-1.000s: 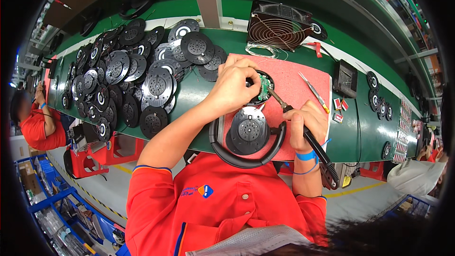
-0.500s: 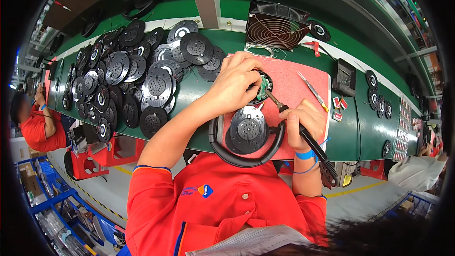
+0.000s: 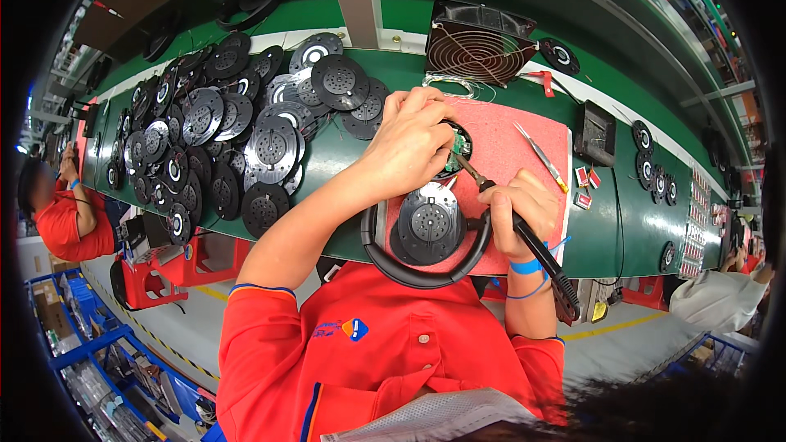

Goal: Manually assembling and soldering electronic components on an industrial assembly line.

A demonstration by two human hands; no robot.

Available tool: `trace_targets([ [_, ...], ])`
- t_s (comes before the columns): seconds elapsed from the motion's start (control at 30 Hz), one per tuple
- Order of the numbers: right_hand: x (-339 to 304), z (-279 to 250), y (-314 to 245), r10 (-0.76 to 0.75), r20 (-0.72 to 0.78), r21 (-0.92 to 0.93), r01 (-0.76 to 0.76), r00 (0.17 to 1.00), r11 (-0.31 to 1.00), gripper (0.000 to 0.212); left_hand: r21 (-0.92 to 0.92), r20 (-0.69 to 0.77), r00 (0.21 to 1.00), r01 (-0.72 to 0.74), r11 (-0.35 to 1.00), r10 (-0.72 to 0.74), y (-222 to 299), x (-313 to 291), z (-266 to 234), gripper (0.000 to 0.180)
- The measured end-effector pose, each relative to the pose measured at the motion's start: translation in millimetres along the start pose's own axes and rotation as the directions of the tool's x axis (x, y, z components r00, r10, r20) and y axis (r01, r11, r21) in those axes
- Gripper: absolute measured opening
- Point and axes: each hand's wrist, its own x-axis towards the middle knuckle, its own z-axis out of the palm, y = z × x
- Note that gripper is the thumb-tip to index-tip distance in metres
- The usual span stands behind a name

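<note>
My right hand (image 3: 528,209) is closed around the dark handle of a soldering iron (image 3: 544,252). The iron's metal tip points up and left, at or close to a small green circuit board (image 3: 463,146) in a round black headphone cup. Over the left side of that cup bends my left hand (image 3: 409,143), its fingers curled together; whatever they pinch is hidden under them. A black headband (image 3: 422,279) curves toward me below the cup. Inside its arc lies a round black plate with holes (image 3: 427,225). All of this rests on a pink mat (image 3: 499,123).
Many black discs (image 3: 274,147) are heaped on the green table at left. A fan with a wire guard (image 3: 479,45) stands behind the mat. Tweezers (image 3: 540,155) lie at the mat's right, near a black tray (image 3: 595,133). A person in red (image 3: 74,221) sits far left.
The soldering iron's rear end has swung slightly lower. My left fingers have shifted a little over the cup and cover more of the circuit board. A disc by the fan has moved slightly right.
</note>
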Motion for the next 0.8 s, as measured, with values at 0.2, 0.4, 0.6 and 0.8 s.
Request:
trace_targets([
  [0.2,1.2,-3.4,-0.7,-0.005,-0.009,-0.005,0.005,1.000,1.000,0.015,0.022,-0.017,1.000,-0.013,1.000,0.013,0.4,1.7,-0.1,0.004],
  [0.4,-12.4,-8.1,0.3,0.045,-0.135,-0.002,-0.045,0.990,0.999,0.040,0.031,-0.015,0.999,-0.034,0.999,0.034,1.7,6.5,1.5,0.007],
  [0.6,-76.9,-9.4,-15.7,0.092,0.208,0.134,-0.122,0.974,0.983,0.037,-0.066,0.063,0.996,0.072,0.995,-0.068,1.7,-2.8,-4.4,0.007],
  [0.8,-98.0,-14.0,-34.3,0.065,0.336,0.235,-0.150,0.940,0.960,0.040,-0.225,0.149,0.974,0.202,0.953,-0.172,4.2,1.4,-7.4,0.008],
])
